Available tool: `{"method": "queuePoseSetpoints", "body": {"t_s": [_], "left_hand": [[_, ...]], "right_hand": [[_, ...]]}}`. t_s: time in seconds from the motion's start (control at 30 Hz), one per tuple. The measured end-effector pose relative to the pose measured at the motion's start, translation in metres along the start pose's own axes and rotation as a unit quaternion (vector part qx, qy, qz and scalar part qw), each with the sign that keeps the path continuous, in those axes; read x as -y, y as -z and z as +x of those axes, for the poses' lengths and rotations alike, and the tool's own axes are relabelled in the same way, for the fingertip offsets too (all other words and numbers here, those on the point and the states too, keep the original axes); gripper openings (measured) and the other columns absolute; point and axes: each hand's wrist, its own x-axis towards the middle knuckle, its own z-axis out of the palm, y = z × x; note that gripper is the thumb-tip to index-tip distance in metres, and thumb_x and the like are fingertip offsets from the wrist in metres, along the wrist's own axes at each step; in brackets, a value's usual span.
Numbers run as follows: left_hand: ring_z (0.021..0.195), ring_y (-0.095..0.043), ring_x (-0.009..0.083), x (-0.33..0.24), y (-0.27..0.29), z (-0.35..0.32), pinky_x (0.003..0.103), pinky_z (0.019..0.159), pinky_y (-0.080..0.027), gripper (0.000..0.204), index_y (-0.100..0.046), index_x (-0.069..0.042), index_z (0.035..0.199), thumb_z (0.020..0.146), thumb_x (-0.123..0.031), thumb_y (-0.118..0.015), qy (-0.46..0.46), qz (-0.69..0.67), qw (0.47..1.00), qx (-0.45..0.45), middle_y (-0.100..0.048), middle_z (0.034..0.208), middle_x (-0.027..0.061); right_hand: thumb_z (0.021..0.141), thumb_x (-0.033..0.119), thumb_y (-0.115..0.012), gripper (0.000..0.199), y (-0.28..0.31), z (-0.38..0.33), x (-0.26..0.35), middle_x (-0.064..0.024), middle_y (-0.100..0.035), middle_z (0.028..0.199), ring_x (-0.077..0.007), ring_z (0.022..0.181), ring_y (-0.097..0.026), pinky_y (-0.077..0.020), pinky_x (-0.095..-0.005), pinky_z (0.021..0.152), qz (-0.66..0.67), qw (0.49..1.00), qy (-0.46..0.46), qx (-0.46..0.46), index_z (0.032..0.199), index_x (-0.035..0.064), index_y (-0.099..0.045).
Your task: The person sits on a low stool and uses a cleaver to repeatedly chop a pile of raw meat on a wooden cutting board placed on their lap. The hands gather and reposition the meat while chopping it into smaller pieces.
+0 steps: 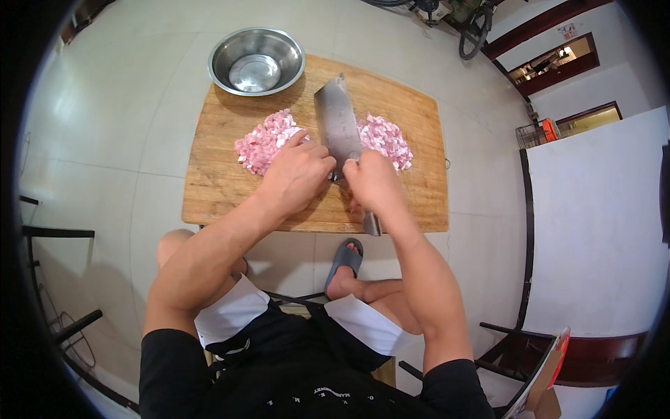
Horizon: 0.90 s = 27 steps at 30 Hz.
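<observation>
Right hand (373, 183) is gripping the cleaver (340, 126) by its handle, fingers clamped around it, handle end sticking out near the board's near edge. Cleaver is lying near the middle of the wooden cutting board (216, 181), long axis running near-to-far, blade tip pointing far and slightly left toward the steel bowl (256, 61), broad side facing up. Left hand (299, 174) is resting just left of the blade, fingers curled, touching the left pile of diced pink meat (264, 143); holding nothing. Second meat pile (385, 138) is sitting just right of the blade. Bowl is overlapping the board's far-left corner. Hands are close together, nearly touching.
</observation>
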Motion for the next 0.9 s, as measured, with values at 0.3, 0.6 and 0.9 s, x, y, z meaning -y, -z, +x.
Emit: {"method": "queuePoseSetpoints", "body": {"t_s": [0.3,0.6,0.9], "left_hand": [[0.107,-0.07,0.0305,0.004,-0.006,0.004,0.052,0.117,-0.044,0.016,-0.074,-0.008,0.097,0.084,-0.015,-0.081,0.048,0.015,0.998,-0.022,-0.071,0.1,0.0094],[0.104,-0.069,0.0318,-0.002,0.008,0.002,0.049,0.109,-0.048,0.017,-0.074,-0.008,0.1,0.086,-0.015,-0.081,0.044,-0.008,0.999,-0.016,-0.07,0.098,0.0098],[0.1,-0.067,0.0316,-0.001,-0.001,0.0,0.045,0.103,-0.051,0.012,-0.074,-0.008,0.09,0.082,-0.011,-0.083,0.01,-0.034,0.998,-0.043,-0.07,0.097,0.0096]], "right_hand": [[0.103,0.021,-0.064,0.029,0.042,0.018,-0.067,-0.0087,-0.069,0.065,-0.0175,0.049,-0.068,-0.0541,-0.0363,0.051,0.207,0.974,-0.058,0.076,0.093,-0.0055,-0.069],[0.109,0.024,-0.063,0.029,0.064,-0.074,-0.011,-0.0076,-0.068,0.069,-0.0162,0.051,-0.067,-0.0529,-0.0357,0.051,0.098,0.993,-0.049,0.035,0.102,-0.0034,-0.069],[0.108,0.02,-0.063,0.029,0.041,-0.089,-0.012,-0.0221,-0.07,0.073,-0.0357,0.064,-0.072,-0.0575,-0.0485,0.064,0.006,0.999,0.022,0.026,0.102,-0.0069,-0.069]]}}
